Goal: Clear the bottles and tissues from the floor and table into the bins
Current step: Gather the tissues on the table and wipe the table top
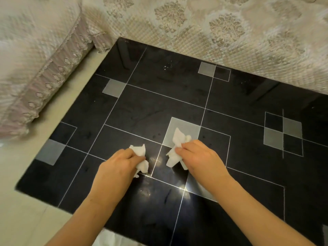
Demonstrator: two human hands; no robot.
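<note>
Glossy black table (pixel 177 96) with white lines, quilted sofa (pixel 230 32) beyond, pale floor (pixel 23 210) at left; near the middle, left hand (pixel 119 166) clutches one tissue (pixel 140 151); right hand (pixel 197 155) grips another tissue (pixel 175 144).

Glossy black table (pixel 177 96), soft paper tissues

Tabletop smooth, mirror-bright; left tissue (pixel 141 158) and right tissue (pixel 174 148) crumpled matt paper; quilted cloth sofa cover (pixel 230 29), upper frame.

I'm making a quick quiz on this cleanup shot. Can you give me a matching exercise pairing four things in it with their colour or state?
1. left hand
2. right hand
3. table
4. sofa cover

A. black with thin white lines
B. grips the tissue over a pale square
C. beige quilted fabric
D. grips the smaller tissue

Pairs: 1-D, 2-B, 3-A, 4-C
</note>
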